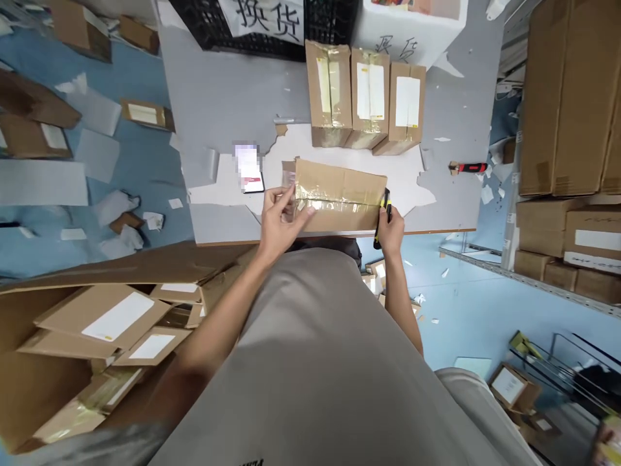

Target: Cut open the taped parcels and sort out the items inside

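Observation:
In the head view a taped cardboard box [342,188] lies across the front of the table, clear tape running along its upper face. My left hand [281,217] grips its left end, thumb on top and fingers at the end face. At the opposite end my right hand [391,230] is closed around a yellow-and-black utility knife [385,210], which stands close against the box's right edge. Whether the blade is out, I cannot tell. Left of the box lies a phone [250,169] with its screen lit.
Three labelled boxes [369,97] stand behind, before a black crate [266,39] and a white foam box [412,29]. A red-and-black tool [468,167] lies at right. A large carton [29,388] holding flat parcels stands at lower left; stacked cartons [567,97] fill the right.

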The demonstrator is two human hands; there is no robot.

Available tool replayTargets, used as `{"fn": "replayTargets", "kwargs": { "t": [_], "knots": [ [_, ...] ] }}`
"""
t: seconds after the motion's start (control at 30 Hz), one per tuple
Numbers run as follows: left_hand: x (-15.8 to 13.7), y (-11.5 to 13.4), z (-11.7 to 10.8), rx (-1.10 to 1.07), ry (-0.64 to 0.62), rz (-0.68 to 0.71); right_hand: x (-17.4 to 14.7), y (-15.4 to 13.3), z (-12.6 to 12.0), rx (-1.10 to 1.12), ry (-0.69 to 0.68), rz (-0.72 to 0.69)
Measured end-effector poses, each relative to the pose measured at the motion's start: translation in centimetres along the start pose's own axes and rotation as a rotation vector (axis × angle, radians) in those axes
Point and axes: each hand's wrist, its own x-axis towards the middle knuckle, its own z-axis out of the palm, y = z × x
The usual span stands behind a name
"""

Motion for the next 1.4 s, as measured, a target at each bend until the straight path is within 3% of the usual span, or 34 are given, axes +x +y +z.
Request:
{"fn": "replayTargets", "kwargs": {
  "t": [0.17,0.33,0.47,0.6,0.73,0.9,1.23,1.3,1.4],
  "knots": [
    [0.5,-3.1,4.7,-0.162,-0.13,-0.126,0.4,0.6,-3.7,-0.238,0.062,0.049],
    [1.1,-5.0,7.2,-0.176,-0.24,-0.171,0.6,0.9,-5.3,-0.4,-0.034,-0.001],
    [0.7,-4.4,7.7,-0.206,-0.185,-0.133,-0.6,-0.8,-6.1,-0.413,-0.073,-0.259],
    [0.5,-3.9,7.9,-0.203,-0.183,-0.073,-1.8,-5.3,-5.1,-0.519,-0.367,-0.539],
    [0.8,-4.4,8.4,-0.249,-0.182,-0.075,-1.7,-9.8,-3.2,-0.828,-0.56,-0.664],
    [1.1,-4.8,8.9,-0.306,-0.151,-0.072,-0.9,-12.1,-2.5,-1.045,-0.616,-0.719],
    [1.4,-4.7,9.1,-0.316,-0.13,-0.097,-0.4,-13.7,-1.4,-1.127,-0.639,-0.813],
    [1.4,-4.8,9.1,-0.325,-0.139,-0.109,0.3,-12.9,-2.5,-1.159,-0.633,-0.785],
    [1.4,-4.8,8.9,-0.325,-0.147,-0.128,1.8,-10.0,-6.2,-1.237,-0.604,-0.681]
  ]
}}
